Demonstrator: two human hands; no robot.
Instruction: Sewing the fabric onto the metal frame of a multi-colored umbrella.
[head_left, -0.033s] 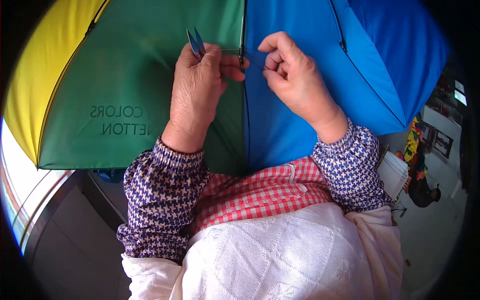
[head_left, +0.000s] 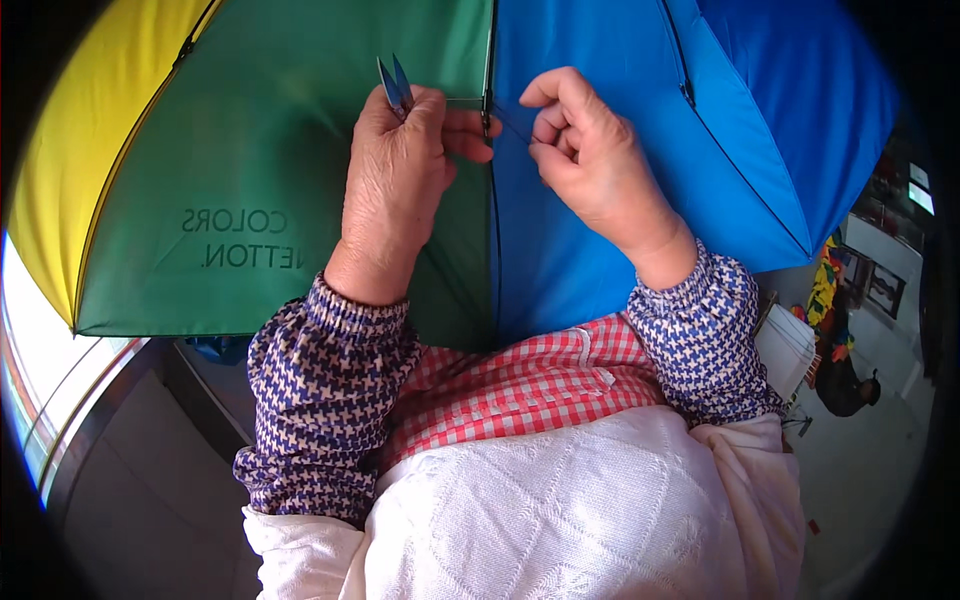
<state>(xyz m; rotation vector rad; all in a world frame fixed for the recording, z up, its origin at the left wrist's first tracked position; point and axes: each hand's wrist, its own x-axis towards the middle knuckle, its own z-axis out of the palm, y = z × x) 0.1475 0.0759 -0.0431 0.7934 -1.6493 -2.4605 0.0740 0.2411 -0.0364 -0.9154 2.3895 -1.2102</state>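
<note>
An open umbrella with green (head_left: 260, 150), blue (head_left: 580, 230) and yellow panels spreads before me. A dark metal rib (head_left: 490, 60) with a black joint (head_left: 487, 105) runs along the seam between green and blue. My left hand (head_left: 392, 170) is closed round a pair of thread snips (head_left: 398, 88), blades pointing up, and its fingertips reach to the rib joint. A thin thread stretches from that hand to the joint. To the right of the rib, my right hand (head_left: 595, 150) pinches a thin dark thread (head_left: 515, 128) leading to the joint. Whether it also holds a needle is hidden.
Further black ribs (head_left: 685, 85) cross the umbrella cloth on both sides. Its lower edge meets my red checked apron (head_left: 540, 385). At the far right are a white box-like thing (head_left: 785, 340), colourful items (head_left: 826, 285) and a dark-clad person (head_left: 848, 385) on the floor.
</note>
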